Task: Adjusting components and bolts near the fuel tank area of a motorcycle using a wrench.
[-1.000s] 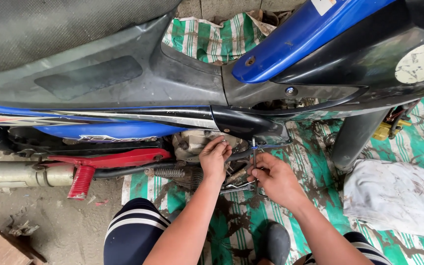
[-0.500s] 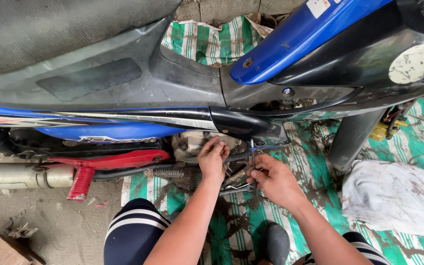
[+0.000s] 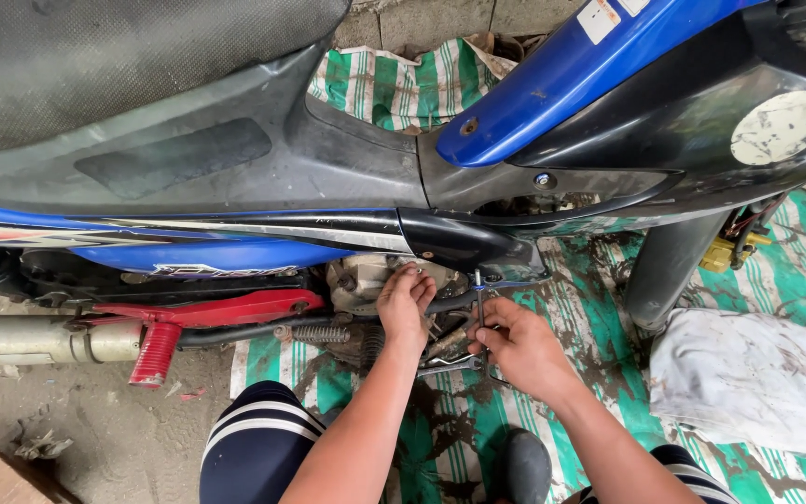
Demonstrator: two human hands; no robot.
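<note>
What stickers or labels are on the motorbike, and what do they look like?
Round sticker: on the black panel at right; off-white, worn and scuffed.
Rectangular sticker: top of the blue panel; white with small red marks.
Stripe decal: on the blue side panel, low left; pale lettering, blurred.

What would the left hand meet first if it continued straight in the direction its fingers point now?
Most likely the grey engine casing under the motorcycle's black side panel. The left hand points up into that gap and its fingertips look already against the casing, though depth is unclear.

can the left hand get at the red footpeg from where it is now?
Probably yes. The left hand rests on the engine casing under the blue fairing; the red footpeg hangs off to its left, nothing between them, only a coil spring along the way.
</note>
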